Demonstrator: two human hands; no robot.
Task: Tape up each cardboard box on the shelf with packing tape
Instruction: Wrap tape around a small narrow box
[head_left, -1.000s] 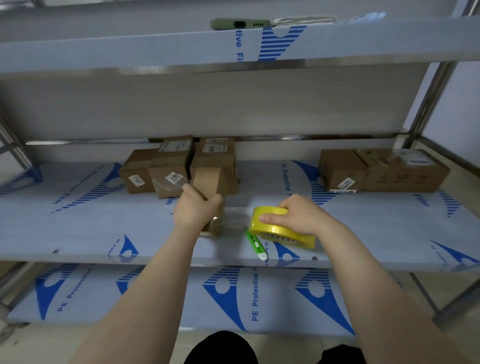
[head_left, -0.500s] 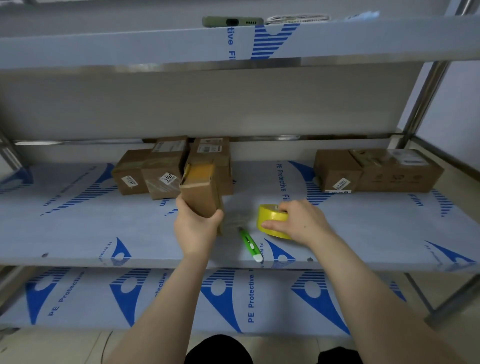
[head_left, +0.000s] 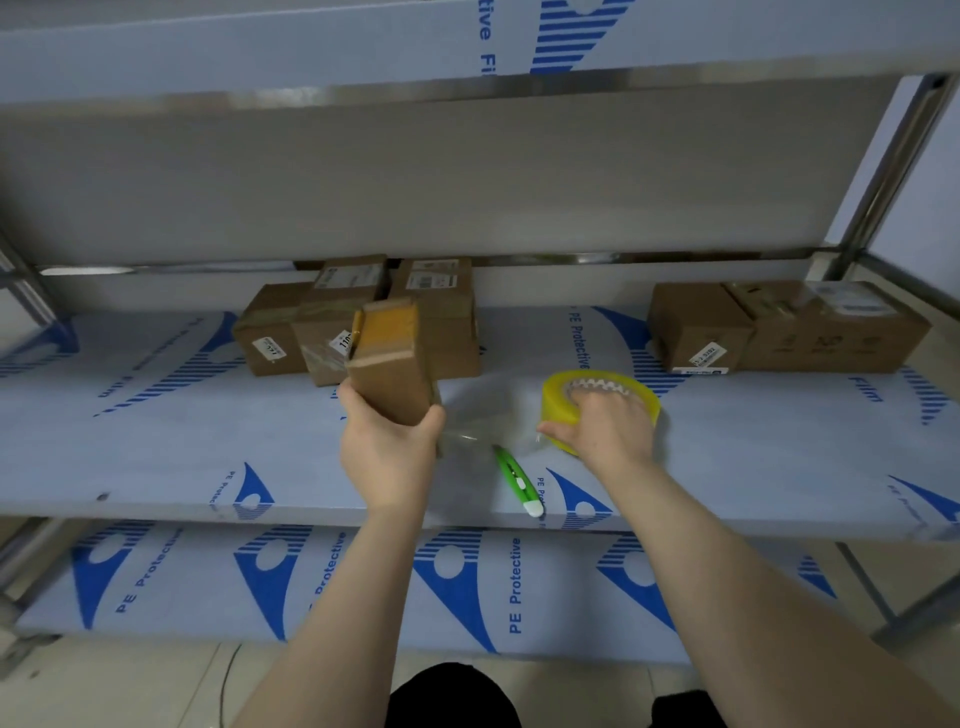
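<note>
Now, left grip (head_left: 389, 452): curled round one small cardboard box (head_left: 392, 364), held tilted above the shelf (head_left: 156, 441).
Right grip (head_left: 602, 431): fingers in the core of one yellow tape roll (head_left: 558, 400), thumb outside.
Tape strip (head_left: 467, 431): one, clear, running from roll to box.
Cutter (head_left: 514, 473): one, green, on the shelf between the hands.
Other boxes: three back left (head_left: 270, 338), seemingly three back right (head_left: 696, 327).
</note>
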